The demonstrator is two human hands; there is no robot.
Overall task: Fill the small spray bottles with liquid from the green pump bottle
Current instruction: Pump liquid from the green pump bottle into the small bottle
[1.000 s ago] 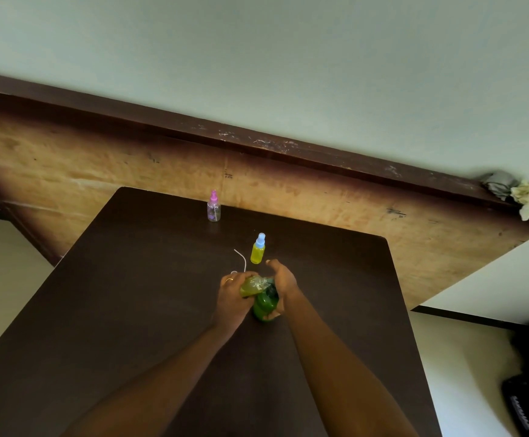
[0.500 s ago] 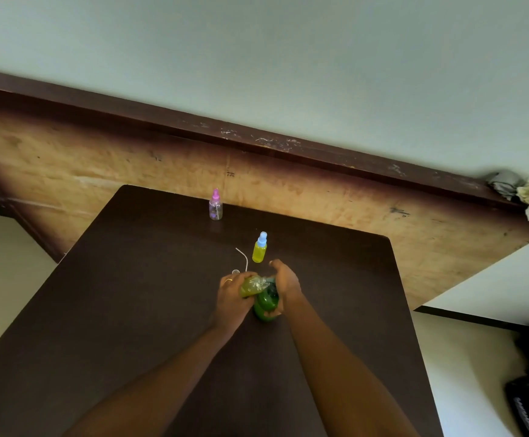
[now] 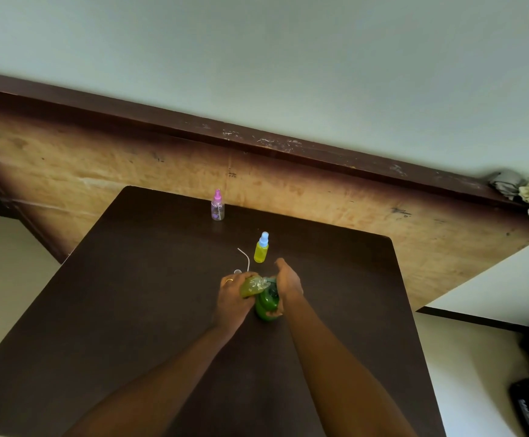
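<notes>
Fingers of the left hand: curled round a small spray bottle, which is held tilted with its open neck turned toward the green bottle; a ring is worn on one finger.
Fingers of the right hand: wrapped over the green pump bottle, which is gripped right against the small bottle.
Contents: yellow-green liquid is seen inside the small bottle; whether anything is flowing cannot be told.
Place: both bottles are held over the middle of the worktop, somewhat toward its far edge.
Spray head: laid on the worktop just beyond the left hand, its thin white tube curved toward the far edge.
Blue-capped bottle: stood upright just beyond the hands, capped, filled with yellow liquid.
Pink-capped bottle: stood upright near the far edge, well apart from the hands, its body clear.
</notes>
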